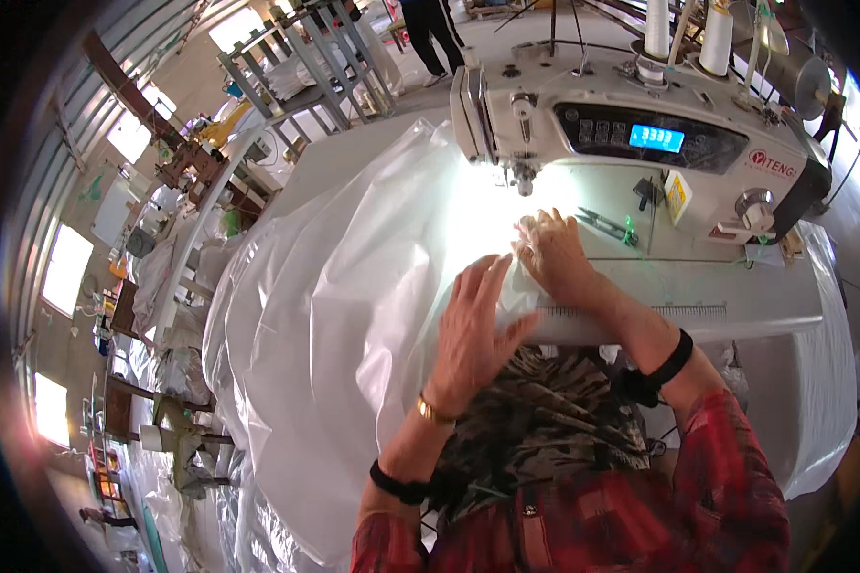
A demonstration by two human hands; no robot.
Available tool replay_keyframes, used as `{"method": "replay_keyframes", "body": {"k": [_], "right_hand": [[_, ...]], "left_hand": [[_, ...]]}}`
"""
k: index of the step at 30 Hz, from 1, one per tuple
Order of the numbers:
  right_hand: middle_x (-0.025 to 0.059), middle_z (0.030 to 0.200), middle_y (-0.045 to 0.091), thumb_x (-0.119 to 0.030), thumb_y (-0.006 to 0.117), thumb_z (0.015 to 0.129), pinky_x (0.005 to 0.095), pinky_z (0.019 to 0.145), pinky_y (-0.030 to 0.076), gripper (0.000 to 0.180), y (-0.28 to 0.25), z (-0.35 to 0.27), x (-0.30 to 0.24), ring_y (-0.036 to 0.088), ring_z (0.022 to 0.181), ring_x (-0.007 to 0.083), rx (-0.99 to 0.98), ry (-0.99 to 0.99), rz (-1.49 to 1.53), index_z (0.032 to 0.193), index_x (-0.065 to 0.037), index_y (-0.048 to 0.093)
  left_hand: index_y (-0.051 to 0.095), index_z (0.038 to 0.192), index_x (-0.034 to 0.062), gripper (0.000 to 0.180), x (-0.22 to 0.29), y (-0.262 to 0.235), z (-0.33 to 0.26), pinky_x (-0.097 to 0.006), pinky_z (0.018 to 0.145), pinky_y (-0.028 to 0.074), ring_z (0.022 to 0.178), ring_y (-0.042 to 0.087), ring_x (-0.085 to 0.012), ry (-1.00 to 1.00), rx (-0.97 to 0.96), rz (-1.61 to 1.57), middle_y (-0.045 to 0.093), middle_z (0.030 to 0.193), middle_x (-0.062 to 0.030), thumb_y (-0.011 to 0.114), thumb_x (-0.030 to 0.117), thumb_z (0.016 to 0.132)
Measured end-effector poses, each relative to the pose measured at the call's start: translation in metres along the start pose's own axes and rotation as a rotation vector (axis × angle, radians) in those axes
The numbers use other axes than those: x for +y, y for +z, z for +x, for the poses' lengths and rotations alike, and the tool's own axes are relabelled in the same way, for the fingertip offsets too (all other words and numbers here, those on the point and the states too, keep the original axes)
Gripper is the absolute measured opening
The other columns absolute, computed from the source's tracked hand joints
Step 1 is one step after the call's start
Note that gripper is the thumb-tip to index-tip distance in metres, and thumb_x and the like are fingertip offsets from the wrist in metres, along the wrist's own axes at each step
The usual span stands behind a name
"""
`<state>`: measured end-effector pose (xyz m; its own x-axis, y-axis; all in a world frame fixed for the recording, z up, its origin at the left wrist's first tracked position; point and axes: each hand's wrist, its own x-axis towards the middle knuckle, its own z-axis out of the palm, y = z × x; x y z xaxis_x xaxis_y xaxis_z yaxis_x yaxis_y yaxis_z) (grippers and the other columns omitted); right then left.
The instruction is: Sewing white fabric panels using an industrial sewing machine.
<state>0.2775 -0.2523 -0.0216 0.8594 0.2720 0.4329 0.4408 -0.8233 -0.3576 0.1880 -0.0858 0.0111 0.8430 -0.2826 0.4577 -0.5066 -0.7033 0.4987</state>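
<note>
A big sheet of white, shiny plastic-like fabric spreads over the sewing table and hangs down its left side. My left hand lies on the edge of this fabric, fingers stretched out and thumb apart. Just ahead and to the right, my right hand has its fingers curled down on the fabric close to the needle area; its fingertips seem to pinch the edge. An industrial sewing machine stands over the spot, its lamp brightly lighting the fabric under the needle. Glare hides the fabric's edge there.
Dark thread snips lie on the table right of my right hand. A ruler scale runs along the table's front edge. White thread cones stand behind the machine. A grey metal rack and a standing person are farther back.
</note>
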Motion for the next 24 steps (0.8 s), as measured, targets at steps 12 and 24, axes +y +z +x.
{"method": "replay_keyframes", "body": {"k": [12,24], "right_hand": [[0.0126,0.100,0.062,-0.049,0.054,0.092,0.0437,0.094,0.038,0.051,-0.023,-0.055,-0.018,0.055,0.100,0.0283,-0.115,-0.038,0.238,0.098,0.000,0.065],[0.0069,0.093,0.068,-0.027,0.065,0.091,0.0290,0.073,0.052,0.033,-0.031,-0.066,-0.028,0.064,0.082,0.0144,-0.259,0.323,1.473,0.108,0.002,0.063]], "left_hand": [[0.050,0.128,-0.0016,0.051,-0.077,0.014,-0.279,-0.046,0.099,0.040,0.118,0.048,-0.0421,-0.904,0.245,-0.330,0.051,0.129,-0.0229,0.066,0.024,0.087],[0.051,0.129,0.0006,0.050,-0.068,-0.174,-0.189,-0.044,0.101,0.039,0.120,0.048,-0.0393,-0.640,0.616,0.059,0.052,0.132,-0.0214,0.063,0.030,0.091]]}}
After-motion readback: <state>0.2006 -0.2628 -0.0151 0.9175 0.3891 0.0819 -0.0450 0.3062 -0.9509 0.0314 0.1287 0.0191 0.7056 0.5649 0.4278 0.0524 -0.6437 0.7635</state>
